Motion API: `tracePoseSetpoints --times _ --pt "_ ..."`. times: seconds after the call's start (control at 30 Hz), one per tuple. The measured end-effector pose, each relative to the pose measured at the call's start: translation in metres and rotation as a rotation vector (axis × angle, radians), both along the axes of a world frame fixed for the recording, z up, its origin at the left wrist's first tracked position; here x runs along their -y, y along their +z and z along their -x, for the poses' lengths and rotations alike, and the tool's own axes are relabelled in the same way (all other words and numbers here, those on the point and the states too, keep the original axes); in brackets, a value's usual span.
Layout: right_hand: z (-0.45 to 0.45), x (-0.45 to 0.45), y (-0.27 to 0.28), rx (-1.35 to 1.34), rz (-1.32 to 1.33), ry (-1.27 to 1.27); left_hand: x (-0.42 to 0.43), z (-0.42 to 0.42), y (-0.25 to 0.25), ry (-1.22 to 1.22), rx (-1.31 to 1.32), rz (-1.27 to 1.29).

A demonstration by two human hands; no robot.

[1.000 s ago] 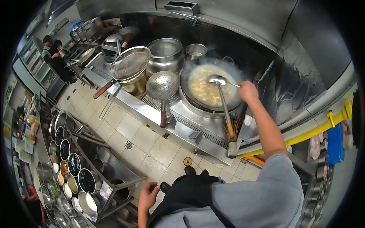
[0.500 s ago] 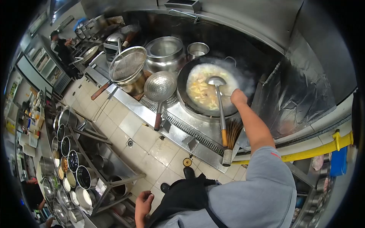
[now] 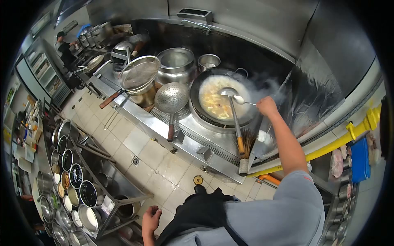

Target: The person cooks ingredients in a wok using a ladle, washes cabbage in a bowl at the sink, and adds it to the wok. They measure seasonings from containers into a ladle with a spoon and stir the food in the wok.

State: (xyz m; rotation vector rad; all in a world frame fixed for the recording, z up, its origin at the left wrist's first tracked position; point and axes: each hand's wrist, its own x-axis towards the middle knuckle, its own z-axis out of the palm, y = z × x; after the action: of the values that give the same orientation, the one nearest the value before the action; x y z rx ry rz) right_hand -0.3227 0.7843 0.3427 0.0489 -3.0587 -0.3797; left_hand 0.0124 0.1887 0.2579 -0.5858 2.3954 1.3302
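My right hand (image 3: 267, 106) pinches the thin handle of a small spoon (image 3: 239, 99) over the wok. Its bowl looks white; I cannot tell whether that is its contents or a shine. In the black wok (image 3: 195, 102), a pale, steaming broth (image 3: 213, 88) holds yellowish pieces. A ladle (image 3: 233, 112) with a wooden handle lies across the wok, its bowl in the broth and its handle over the front rim; neither hand touches it. My left hand (image 3: 151, 219) hangs low beside the black apron (image 3: 193, 219), fingers curled, nothing visible in it.
A perforated strainer (image 3: 171, 98), a mesh sieve (image 3: 141, 74) on a pot, and a large metal pot (image 3: 175, 65) stand left of the wok. A bamboo brush (image 3: 245, 158) leans at the stove's front. Several seasoning containers (image 3: 90, 193) fill the left rack. Another person (image 3: 64, 51) stands far left.
My right hand has lifted slightly and moved right, and the spoon's bowl now shows above the broth. The camera view has shifted a little. The ladle still rests in the wok.
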Motion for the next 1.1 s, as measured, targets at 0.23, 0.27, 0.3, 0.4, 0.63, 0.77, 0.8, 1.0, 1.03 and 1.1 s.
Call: tracePoseSetpoints --times 0.23,0.27,0.3,0.4,0.63,0.77,0.8,1.0,1.03,1.1 --pt "-0.091 0.160 0.153 0.163 0.927 -0.128 0.037 -0.009 -0.014 -0.052 -0.054 0.088" --pt "-0.102 0.179 0.171 0.208 0.929 -0.089 0.041 -0.010 -0.013 -0.082 -0.051 0.115" --pt "-0.113 0.197 0.189 0.254 0.930 -0.053 0.044 -0.012 -0.010 -0.114 -0.046 0.142" --pt "-0.147 0.245 0.238 0.348 0.929 0.183 0.054 -0.024 -0.015 -0.098 -0.040 0.131" --pt "-0.211 0.318 0.325 0.495 0.828 0.517 0.075 -0.063 -0.038 -0.067 0.023 0.121" --pt "-0.238 0.342 0.324 0.484 1.027 0.820 0.085 -0.092 -0.047 -0.019 0.094 0.134" --pt "-0.244 0.350 0.327 0.473 1.091 0.910 0.089 -0.100 -0.061 -0.029 0.120 0.163" --pt "-0.272 0.390 0.351 0.556 0.723 1.033 0.102 -0.124 -0.073 0.014 0.206 0.167" --pt "-0.276 0.395 0.353 0.561 0.695 1.043 0.103 -0.126 -0.075 0.019 0.187 0.151" --pt "-0.279 0.404 0.350 0.577 0.682 1.076 0.104 -0.135 -0.081 0.043 0.189 0.131"
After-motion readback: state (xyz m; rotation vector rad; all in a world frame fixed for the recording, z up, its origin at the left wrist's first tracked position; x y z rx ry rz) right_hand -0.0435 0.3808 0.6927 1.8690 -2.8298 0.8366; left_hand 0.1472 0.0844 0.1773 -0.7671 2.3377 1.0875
